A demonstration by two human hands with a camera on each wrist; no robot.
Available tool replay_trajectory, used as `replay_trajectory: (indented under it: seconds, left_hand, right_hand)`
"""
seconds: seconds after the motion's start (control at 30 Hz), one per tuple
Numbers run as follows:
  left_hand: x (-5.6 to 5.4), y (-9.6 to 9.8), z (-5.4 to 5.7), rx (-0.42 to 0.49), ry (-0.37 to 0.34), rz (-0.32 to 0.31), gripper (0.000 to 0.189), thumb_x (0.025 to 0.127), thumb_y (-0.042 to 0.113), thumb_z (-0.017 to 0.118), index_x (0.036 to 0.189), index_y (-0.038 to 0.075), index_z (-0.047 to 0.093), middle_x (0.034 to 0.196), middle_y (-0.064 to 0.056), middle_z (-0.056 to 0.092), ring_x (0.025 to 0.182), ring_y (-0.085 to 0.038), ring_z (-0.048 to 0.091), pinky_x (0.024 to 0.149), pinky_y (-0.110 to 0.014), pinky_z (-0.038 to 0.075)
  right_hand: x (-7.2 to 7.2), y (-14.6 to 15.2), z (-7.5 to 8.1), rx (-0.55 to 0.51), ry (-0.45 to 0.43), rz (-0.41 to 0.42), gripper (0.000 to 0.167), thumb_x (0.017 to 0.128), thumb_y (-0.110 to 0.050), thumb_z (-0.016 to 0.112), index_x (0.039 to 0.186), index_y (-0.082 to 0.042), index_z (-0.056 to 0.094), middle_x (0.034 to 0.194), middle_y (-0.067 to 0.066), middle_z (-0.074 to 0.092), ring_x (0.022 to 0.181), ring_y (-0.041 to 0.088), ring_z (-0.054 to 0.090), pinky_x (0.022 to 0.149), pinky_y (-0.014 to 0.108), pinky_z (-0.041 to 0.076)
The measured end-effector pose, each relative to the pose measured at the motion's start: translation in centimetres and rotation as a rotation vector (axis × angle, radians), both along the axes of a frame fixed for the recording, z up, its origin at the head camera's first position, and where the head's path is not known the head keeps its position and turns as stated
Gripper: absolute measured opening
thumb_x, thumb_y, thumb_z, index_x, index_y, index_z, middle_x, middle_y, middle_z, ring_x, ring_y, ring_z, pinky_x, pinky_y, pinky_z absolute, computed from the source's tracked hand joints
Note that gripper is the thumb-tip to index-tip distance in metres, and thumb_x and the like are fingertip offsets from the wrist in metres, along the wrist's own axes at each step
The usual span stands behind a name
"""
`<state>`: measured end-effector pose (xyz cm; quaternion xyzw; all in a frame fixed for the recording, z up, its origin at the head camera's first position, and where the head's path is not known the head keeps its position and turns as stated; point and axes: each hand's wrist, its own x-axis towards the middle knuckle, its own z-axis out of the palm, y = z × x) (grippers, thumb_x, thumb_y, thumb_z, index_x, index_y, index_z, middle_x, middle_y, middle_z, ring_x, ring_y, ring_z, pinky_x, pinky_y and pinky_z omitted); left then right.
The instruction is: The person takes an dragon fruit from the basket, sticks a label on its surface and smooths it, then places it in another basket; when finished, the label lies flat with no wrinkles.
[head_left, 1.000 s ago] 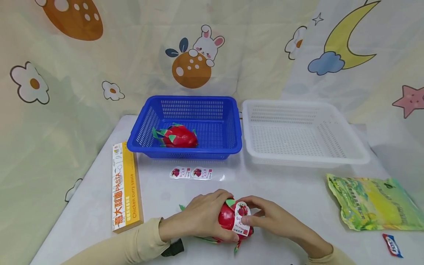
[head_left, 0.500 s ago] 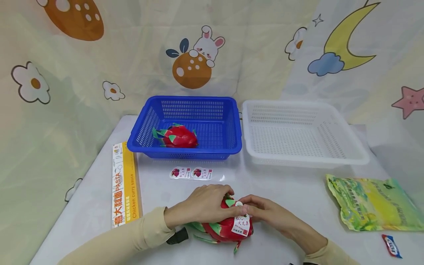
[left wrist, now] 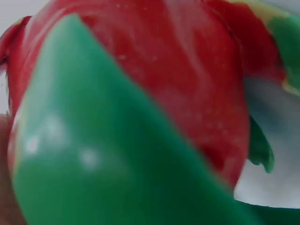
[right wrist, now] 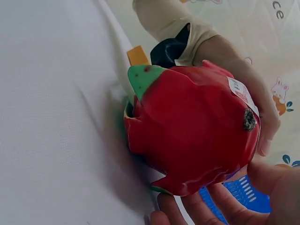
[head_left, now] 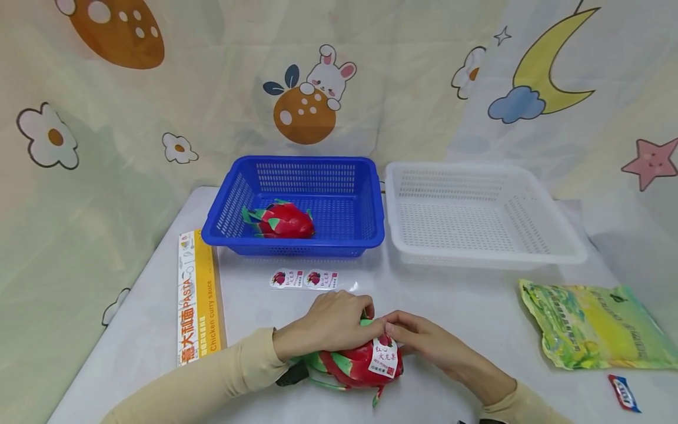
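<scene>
Left thumb point(head_left: 372, 332) now higher, both hands' point(head_left: 335, 323) point(head_left: 430, 344) fingers curl round crosswise dragon fruit point(head_left: 362, 370), leaves point(head_left: 315, 360) pointing left.

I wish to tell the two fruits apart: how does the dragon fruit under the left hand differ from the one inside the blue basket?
The near dragon fruit bears a white sticker; the far dragon fruit shows none on its visible side. The near one lies under the left hand; the far one sits untouched in the blue basket. Both are red with green scales.
</scene>
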<state>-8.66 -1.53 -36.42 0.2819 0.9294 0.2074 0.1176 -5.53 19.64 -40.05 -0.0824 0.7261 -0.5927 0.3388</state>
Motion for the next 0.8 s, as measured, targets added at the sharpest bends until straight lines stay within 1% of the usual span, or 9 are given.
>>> replay_trajectory:
  seconds: [0.23,0.3,0.37,0.43,0.47,0.53,0.6,0.7,0.8]
  left_hand:
    - [-0.1,0.3,-0.3,0.010,0.054,0.003,0.024,0.088,0.041,0.052,0.075,0.022,0.061,0.054,0.013,0.052,0.053,-0.006,0.048,0.049,-0.025,0.038]
    - [-0.2,0.2,-0.3,0.009,0.049,0.006,0.027,0.090,0.042,0.051,0.076,0.023,0.062,0.056,0.013,0.054,0.055,-0.006,0.049,0.050,-0.025,0.038]
    - [-0.1,-0.1,-0.2,0.009,0.022,-0.004,0.031,0.094,0.046,0.050,0.082,0.023,0.066,0.063,0.014,0.061,0.060,-0.004,0.051,0.053,-0.024,0.040]
    - [-0.2,-0.5,0.0,0.016,-0.036,-0.031,0.036,0.095,0.052,0.049,0.093,0.023,0.070,0.076,0.014,0.067,0.070,-0.003,0.056,0.059,-0.024,0.043]
    - [-0.2,-0.9,0.2,0.020,-0.081,-0.051,0.040,0.094,0.055,0.049,0.100,0.023,0.071,0.085,0.013,0.070,0.076,-0.002,0.058,0.063,-0.024,0.045]
    - [-0.3,-1.7,0.5,0.027,-0.179,-0.100,0.048,0.093,0.060,0.050,0.116,0.022,0.067,0.104,0.012,0.070,0.091,-0.002,0.060,0.074,-0.026,0.050]
    - [-0.4,-2.6,0.9,0.027,-0.278,-0.144,0.057,0.089,0.061,0.054,0.130,0.021,0.060,0.119,0.011,0.065,0.105,-0.005,0.058,0.084,-0.028,0.052]
    - [-0.6,-3.8,1.3,0.022,-0.375,-0.200,0.075,0.081,0.059,0.066,0.141,0.020,0.047,0.133,0.009,0.056,0.118,-0.008,0.052,0.090,-0.029,0.051]
    - [-0.6,-4.5,1.5,0.046,-0.451,-0.239,0.083,0.075,0.052,0.077,0.144,0.021,0.043,0.134,0.009,0.051,0.118,-0.007,0.049,0.084,-0.023,0.052]
  right_hand:
    - [0.1,-0.2,-0.7,-0.043,0.040,-0.017,0.036,0.100,-0.031,0.050,0.119,-0.001,0.058,0.109,0.002,0.063,0.102,0.016,0.059,0.087,0.036,0.051]
    - [0.0,-0.1,-0.7,-0.032,0.047,-0.019,0.036,0.100,-0.031,0.051,0.119,-0.001,0.058,0.109,0.004,0.063,0.101,0.017,0.060,0.086,0.036,0.051]
    - [0.0,0.1,-0.5,-0.003,0.069,-0.026,0.037,0.100,-0.032,0.051,0.119,-0.002,0.058,0.112,0.006,0.063,0.101,0.017,0.061,0.086,0.036,0.051]
    - [-0.1,0.8,0.0,0.028,0.110,-0.043,0.037,0.100,-0.032,0.052,0.121,-0.003,0.058,0.115,0.009,0.063,0.103,0.017,0.061,0.087,0.034,0.052]
    - [-0.1,1.3,0.4,0.042,0.142,-0.052,0.037,0.100,-0.032,0.051,0.123,-0.003,0.057,0.118,0.012,0.062,0.104,0.017,0.062,0.087,0.033,0.052]
    - [-0.2,2.8,1.4,0.052,0.230,-0.077,0.036,0.101,-0.028,0.050,0.126,-0.002,0.055,0.123,0.018,0.061,0.107,0.016,0.062,0.088,0.032,0.053]
    - [-0.3,4.6,2.8,0.061,0.333,-0.114,0.035,0.102,-0.023,0.048,0.128,0.000,0.053,0.125,0.020,0.060,0.110,0.014,0.062,0.088,0.030,0.053]
    - [-0.7,7.7,5.7,0.120,0.478,-0.179,0.034,0.104,-0.019,0.044,0.133,-0.001,0.049,0.128,0.009,0.061,0.111,0.007,0.062,0.088,0.023,0.052]
    - [-1.5,11.3,8.7,0.174,0.614,-0.224,0.034,0.104,-0.011,0.041,0.136,-0.002,0.046,0.130,0.000,0.059,0.112,0.003,0.060,0.087,0.016,0.049]
